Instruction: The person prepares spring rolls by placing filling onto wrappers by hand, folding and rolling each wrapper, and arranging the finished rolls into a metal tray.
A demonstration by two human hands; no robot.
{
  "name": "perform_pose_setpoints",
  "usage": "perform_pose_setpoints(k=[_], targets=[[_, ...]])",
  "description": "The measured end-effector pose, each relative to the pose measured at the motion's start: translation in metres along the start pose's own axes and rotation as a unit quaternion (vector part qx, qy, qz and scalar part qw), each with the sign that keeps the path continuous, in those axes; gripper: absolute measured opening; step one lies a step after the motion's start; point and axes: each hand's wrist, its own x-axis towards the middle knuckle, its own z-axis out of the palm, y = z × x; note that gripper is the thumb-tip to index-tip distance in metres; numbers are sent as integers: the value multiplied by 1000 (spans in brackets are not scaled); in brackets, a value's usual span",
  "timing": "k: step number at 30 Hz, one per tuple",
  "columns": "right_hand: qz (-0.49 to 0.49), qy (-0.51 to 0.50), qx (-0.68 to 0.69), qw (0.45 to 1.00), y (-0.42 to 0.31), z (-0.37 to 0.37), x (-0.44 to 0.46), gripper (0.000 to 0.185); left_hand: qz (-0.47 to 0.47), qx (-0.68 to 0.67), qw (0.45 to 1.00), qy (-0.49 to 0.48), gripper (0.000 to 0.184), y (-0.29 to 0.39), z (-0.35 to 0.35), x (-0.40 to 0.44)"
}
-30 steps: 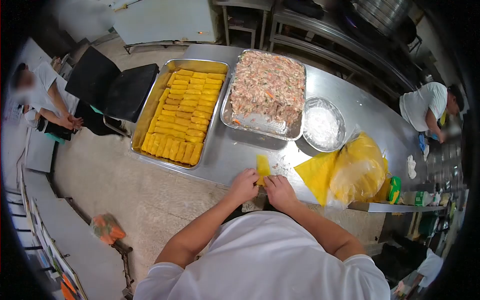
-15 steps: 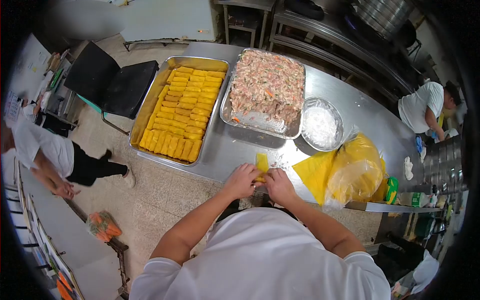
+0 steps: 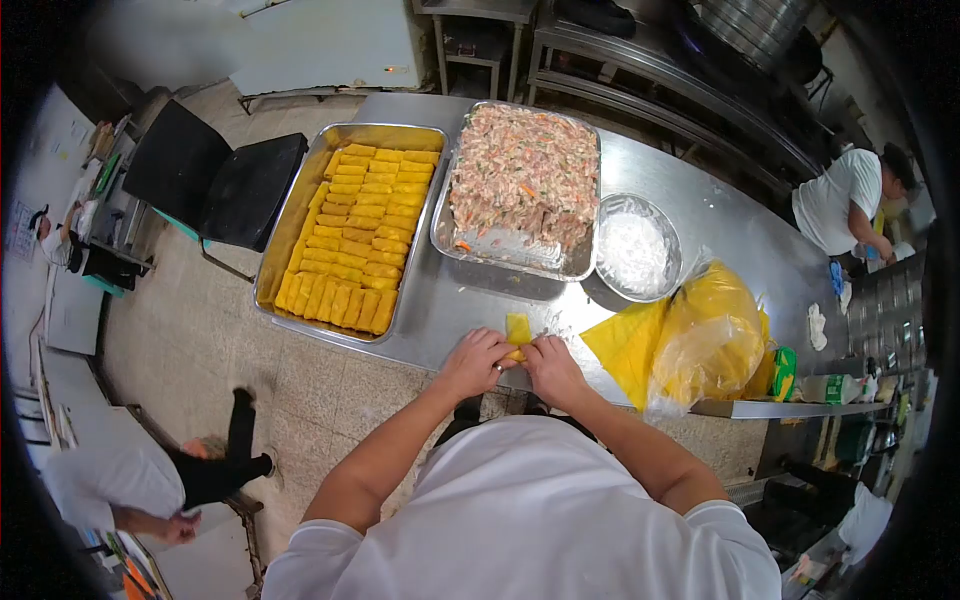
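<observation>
A small strip of yellow wrapper [image 3: 518, 326] lies flat on the steel table, its near end rolled up under my fingers. My left hand [image 3: 472, 364], with a ring on one finger, closes on the left end of this roll. On the other end, my right hand [image 3: 553, 370] presses with bent fingers. Both hands work close together at the table's near edge. Just beyond sits a metal pan [image 3: 497, 242] of minced filling [image 3: 524, 165]. To the left, finished yellow rolls [image 3: 365, 235] line a second metal tray [image 3: 292, 215] in rows.
A round metal bowl [image 3: 672, 232] holds a white substance [image 3: 636, 248]. Right of my hands lie yellow wrapper sheets [image 3: 628, 345] and a plastic bag [image 3: 710, 340]. A black chair [image 3: 250, 185] stands left of the table [image 3: 430, 335]. People [image 3: 125, 480] are on both sides.
The wrapper strip in front of my fingers looks slightly shorter, and my hands stay together on it. The person at left has moved nearer along the floor. The view has shifted slightly.
</observation>
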Motion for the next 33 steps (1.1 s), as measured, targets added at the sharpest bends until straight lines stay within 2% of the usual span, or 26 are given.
perform_pose_setpoints(k=[5,10,13,14,17,18,20,22,24,30,33], targets=[[13,17,-14,1000,7,9,-1,23,12,24,1000,12,33,-5,0,4],[34,20,-15,999,2,6,3,26,8,34,999,-3,32,-5,3,3],[32,-4,-38,999,1,-4,2,36,15,40,999,-4,32,-5,3,7],[26,24,-14,999,1,-7,2,39,19,40,999,-2,32,-4,2,8],[81,100,86,988,10,-44,16,33,24,64,998,-9,33,3,-3,8],[103,144,70,982,31,-51,18,35,37,71,997,-6,33,2,-1,9],[214,115,18,970,78,-90,26,39,61,85,995,2,34,-2,3,7],[272,-2,-95,958,139,-120,22,41,62,82,994,-23,34,-5,4,6],[337,-107,-158,922,154,-149,26,41,60,84,994,-27,35,-6,4,8],[269,-285,-232,890,191,-141,33,41,49,83,995,-8,35,-3,2,11],[270,-250,-140,919,202,-142,32,42,38,83,996,-17,35,-2,-3,11]])
